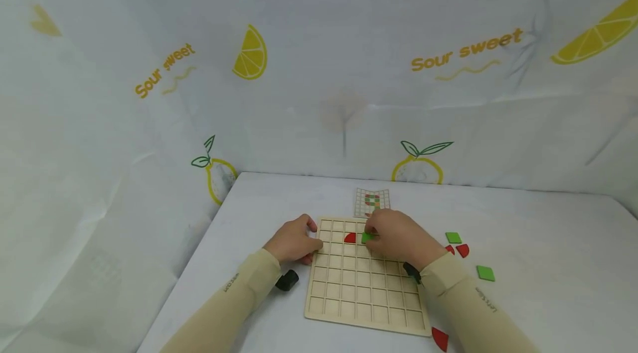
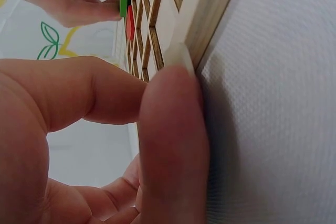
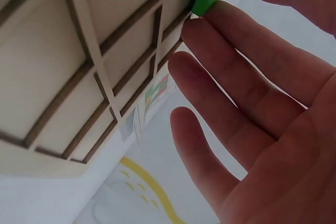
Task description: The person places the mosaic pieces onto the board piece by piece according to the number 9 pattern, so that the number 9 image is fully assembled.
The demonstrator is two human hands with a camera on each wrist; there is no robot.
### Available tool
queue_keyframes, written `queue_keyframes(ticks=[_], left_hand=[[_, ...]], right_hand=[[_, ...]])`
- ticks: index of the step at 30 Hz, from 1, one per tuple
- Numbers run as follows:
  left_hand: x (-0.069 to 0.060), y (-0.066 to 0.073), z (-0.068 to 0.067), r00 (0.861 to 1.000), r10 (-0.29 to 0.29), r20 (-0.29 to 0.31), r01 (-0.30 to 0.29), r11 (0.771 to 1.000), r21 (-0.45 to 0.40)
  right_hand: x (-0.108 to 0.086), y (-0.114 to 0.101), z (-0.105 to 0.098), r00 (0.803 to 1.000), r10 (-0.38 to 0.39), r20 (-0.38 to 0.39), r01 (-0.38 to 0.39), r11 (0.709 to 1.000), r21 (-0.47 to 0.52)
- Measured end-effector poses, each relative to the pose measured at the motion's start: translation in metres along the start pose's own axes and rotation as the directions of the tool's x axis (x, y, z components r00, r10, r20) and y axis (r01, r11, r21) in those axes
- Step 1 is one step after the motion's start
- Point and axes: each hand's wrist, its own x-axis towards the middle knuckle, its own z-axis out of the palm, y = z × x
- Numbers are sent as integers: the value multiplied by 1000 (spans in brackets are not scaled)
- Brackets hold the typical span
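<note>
Your right hand [image 1: 397, 233] is pinching a green square tile [image 1: 366, 238] between thumb and fingertips, at the wooden grid board's [image 1: 348, 293] far rows, near a red quarter-circle tile [image 1: 350, 238]. Your left hand's [image 1: 293, 239] thumb and bent fingers are gripping its left edge, probably steadying it. The pattern card [image 1: 363, 194] is lying just beyond, presumably for reference; a loose green tile [image 1: 485, 273] is lying rightward.
</note>
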Motion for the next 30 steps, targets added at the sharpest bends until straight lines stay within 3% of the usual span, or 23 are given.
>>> queue_keyframes(ticks=[5, 30], left_hand=[[0, 0, 0, 1000, 2, -2, -2, 1000, 1], [3, -3, 2, 1000, 11, -6, -11, 1000, 28]], right_hand=[[0, -1, 3, 997, -60, -50, 58, 997, -42], [1, -4, 6, 997, -64, -34, 62, 997, -50]])
